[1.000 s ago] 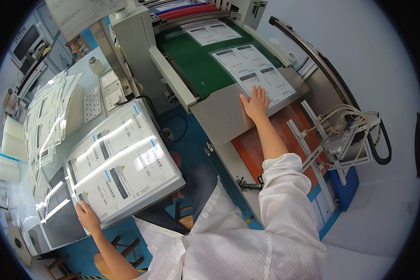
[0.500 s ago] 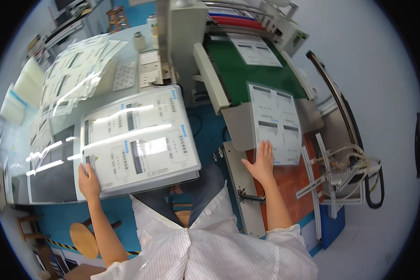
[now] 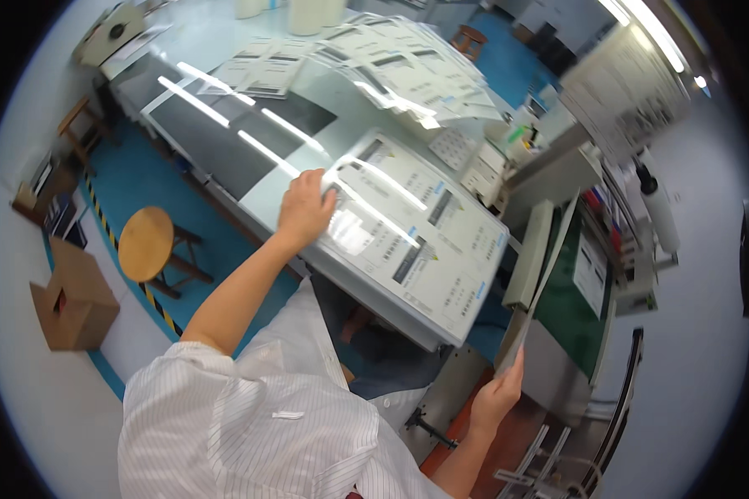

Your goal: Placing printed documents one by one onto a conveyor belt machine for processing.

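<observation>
"Both apart?"
"Confirmed: left hand (image 3: pixel 306 208) on edge of stack (image 3: pixel 416 241), grip unclear, atop desk (image 3: pixel 262 200); right hand (image 3: pixel 498 401) gripping near end of tilted sheet (image 3: pixel 547 272)."
"Room?"
"Open gap between stack and conveyor (image 3: pixel 567 323)."

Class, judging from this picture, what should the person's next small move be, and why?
Probably bring the sheet in the right hand leftward over the stack: it appears nearly edge-on, just right of the stack, and the left hand rests at the stack's left end.
</observation>
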Tool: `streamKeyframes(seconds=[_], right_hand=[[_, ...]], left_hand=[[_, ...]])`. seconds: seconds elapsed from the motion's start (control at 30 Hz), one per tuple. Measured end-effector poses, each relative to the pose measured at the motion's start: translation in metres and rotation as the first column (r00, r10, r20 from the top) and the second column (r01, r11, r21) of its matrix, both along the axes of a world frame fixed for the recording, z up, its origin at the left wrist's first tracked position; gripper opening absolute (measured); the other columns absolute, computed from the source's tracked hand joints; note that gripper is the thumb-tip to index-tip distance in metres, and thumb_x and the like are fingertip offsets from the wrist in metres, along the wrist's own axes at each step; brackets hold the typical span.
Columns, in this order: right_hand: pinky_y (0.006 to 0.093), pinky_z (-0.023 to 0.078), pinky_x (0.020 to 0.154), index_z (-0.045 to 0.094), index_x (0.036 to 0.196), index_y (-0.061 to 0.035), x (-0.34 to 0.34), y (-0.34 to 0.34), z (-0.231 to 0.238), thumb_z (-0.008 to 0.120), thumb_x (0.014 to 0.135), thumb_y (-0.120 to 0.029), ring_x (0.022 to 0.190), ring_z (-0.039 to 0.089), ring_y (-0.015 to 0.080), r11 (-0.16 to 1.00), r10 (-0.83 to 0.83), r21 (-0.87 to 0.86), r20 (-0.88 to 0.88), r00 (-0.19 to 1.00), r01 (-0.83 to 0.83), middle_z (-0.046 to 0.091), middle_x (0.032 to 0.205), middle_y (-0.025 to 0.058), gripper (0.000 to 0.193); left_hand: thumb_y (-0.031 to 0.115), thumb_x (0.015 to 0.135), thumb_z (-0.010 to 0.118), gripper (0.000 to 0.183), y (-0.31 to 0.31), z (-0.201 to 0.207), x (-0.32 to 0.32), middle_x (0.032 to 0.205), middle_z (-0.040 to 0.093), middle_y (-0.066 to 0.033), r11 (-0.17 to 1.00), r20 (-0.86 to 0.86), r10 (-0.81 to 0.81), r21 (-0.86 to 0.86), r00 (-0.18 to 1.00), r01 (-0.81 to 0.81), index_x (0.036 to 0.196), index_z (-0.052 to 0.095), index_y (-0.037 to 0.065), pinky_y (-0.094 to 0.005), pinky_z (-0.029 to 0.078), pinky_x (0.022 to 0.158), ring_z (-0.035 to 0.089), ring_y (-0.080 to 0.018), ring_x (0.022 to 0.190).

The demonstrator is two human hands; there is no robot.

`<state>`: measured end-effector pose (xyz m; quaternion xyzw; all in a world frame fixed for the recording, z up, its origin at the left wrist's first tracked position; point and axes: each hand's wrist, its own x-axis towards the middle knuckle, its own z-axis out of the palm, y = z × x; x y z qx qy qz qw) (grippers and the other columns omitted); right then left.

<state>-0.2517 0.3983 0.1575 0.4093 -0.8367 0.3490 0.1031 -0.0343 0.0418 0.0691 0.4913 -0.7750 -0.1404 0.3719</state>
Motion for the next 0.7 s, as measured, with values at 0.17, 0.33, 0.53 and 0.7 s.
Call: streamKeyframes(seconds=[0.17,0.33,0.53,0.7], right_hand=[[0.0465,0.039,0.104,0.057,0.122,0.0025,0.022,-0.009,0.000,0.041,0.081,0.010,0.118,0.053,0.0385,0.922,0.386,0.118,-0.198,0.901,-0.368,0.058,0.125,0.0213,0.045],[0.0492,0.034,0.107,0.065,0.117,-0.0093,0.019,-0.019,-0.024,0.046,0.075,0.010,0.123,0.050,0.0351,0.862,0.481,0.298,-0.224,0.847,-0.411,0.060,0.124,0.0137,0.050],[0.0503,0.022,0.113,0.064,0.120,-0.0134,0.014,-0.050,-0.032,0.045,0.077,0.010,0.131,0.041,0.0331,0.858,0.466,0.351,-0.231,0.854,-0.374,0.054,0.133,0.0098,0.053],[0.0537,0.016,0.114,0.058,0.128,-0.0183,0.014,-0.073,-0.031,0.046,0.082,0.008,0.134,0.038,0.0320,0.852,0.393,0.435,-0.162,0.905,-0.292,0.050,0.138,0.0079,0.055]], left_hand=[[0.030,0.093,0.052,0.042,0.007,0.036,0.014,0.104,0.059,-0.0194,0.991,-0.194,-0.132,-0.056,0.972,0.124,0.120,0.054,-0.002,-0.0408,0.046,0.085,0.058,-0.0335,0.096],[0.048,0.098,0.044,0.060,-0.013,0.053,0.039,0.085,0.065,-0.0106,0.158,-0.841,0.293,0.512,0.455,0.844,0.116,0.057,-0.008,-0.0251,0.051,0.064,0.063,-0.0132,0.073],[0.014,0.083,0.062,0.039,-0.019,0.036,0.039,0.092,0.065,-0.0158,0.511,-0.551,-0.224,0.636,0.804,0.579,0.115,0.056,-0.008,-0.0325,0.051,0.070,0.063,-0.0211,0.076],[0.013,0.082,0.060,0.035,-0.014,0.015,0.033,0.089,0.061,-0.0166,0.923,-0.184,-0.135,0.334,0.974,0.191,0.113,0.059,-0.003,-0.0359,0.048,0.075,0.060,-0.0265,0.081]])
